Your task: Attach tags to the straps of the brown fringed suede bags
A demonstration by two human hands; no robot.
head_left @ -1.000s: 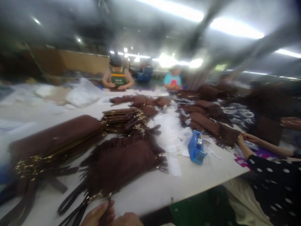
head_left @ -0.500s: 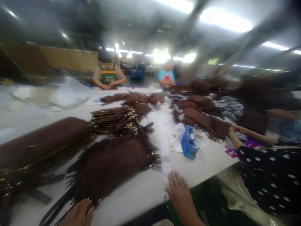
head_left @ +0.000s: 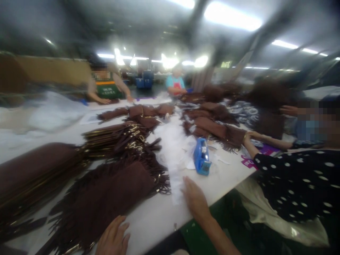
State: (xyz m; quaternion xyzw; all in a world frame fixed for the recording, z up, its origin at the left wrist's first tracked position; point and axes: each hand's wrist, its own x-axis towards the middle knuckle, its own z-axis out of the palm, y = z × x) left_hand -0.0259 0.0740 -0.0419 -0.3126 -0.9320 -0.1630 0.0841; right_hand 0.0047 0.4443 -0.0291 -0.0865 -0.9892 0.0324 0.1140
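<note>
My left hand (head_left: 113, 238) lies flat and open at the near edge of a brown fringed suede bag (head_left: 106, 198) on the white table (head_left: 151, 221). My right hand (head_left: 195, 200) reaches forward with its fingers stretched out, resting on a strip of white paper (head_left: 176, 184) beside the bag's fringe. A blue tape dispenser (head_left: 201, 157) stands a little beyond the right hand. The whole picture is smeared by motion.
Stacks of brown bags with gold hardware (head_left: 117, 136) fill the left and middle of the table. More brown bags (head_left: 212, 127) lie at the back right. A person in a polka-dot top (head_left: 297, 180) sits at the right; other people work at the far end.
My right hand has come up from the near edge and reached forward onto the white paper. My left hand let go of the bag's strap end and now lies flat. The view swung right.
</note>
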